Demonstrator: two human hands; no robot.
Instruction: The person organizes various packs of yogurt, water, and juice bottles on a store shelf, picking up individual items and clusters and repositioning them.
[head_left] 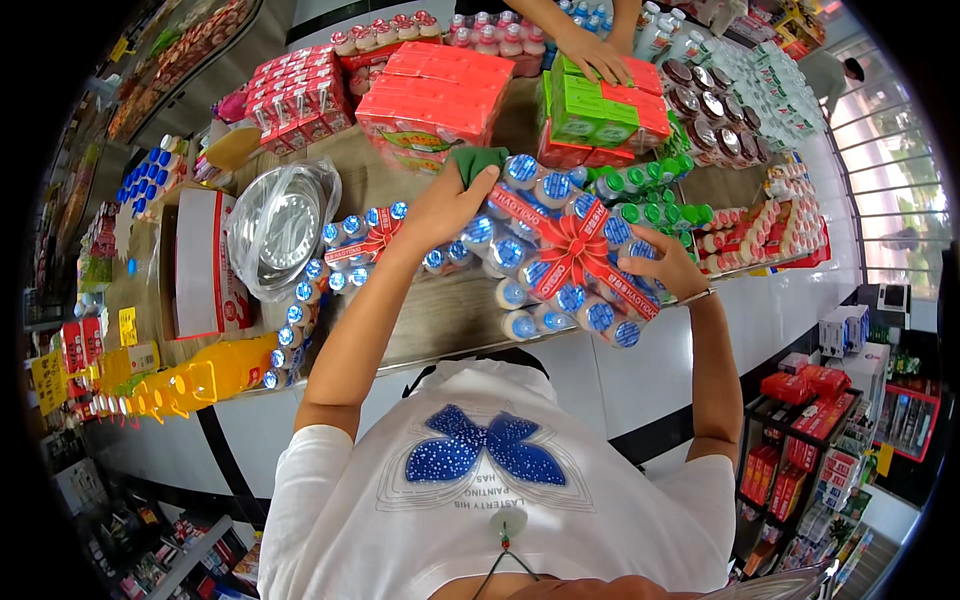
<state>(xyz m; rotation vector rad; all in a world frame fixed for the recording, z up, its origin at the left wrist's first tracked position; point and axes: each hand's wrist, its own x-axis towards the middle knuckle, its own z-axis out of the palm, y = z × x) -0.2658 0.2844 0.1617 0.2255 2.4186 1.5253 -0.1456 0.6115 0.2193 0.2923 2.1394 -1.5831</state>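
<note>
A shrink-wrapped pack of blue-capped bottles (508,250) with a red ribbon bow is tilted at the near side of the table. My right hand (668,264) grips its right side, fingers over the caps. Against the pack's far left corner, my left hand (455,208) is closed on a green cloth (482,163); its fingertips are partly hidden. More blue-capped bottles (348,232) stand to the left, some with a similar red bow. Just past the pack are green-capped bottles (648,178).
Red carton packs (430,85) stand at the back. Another person's hands (598,58) rest on green and red cartons (590,105). Wrapped metal bowls (285,225), a cardboard box (208,260) and orange juice bottles (215,370) are at left. A stocked shelf (800,440) stands right.
</note>
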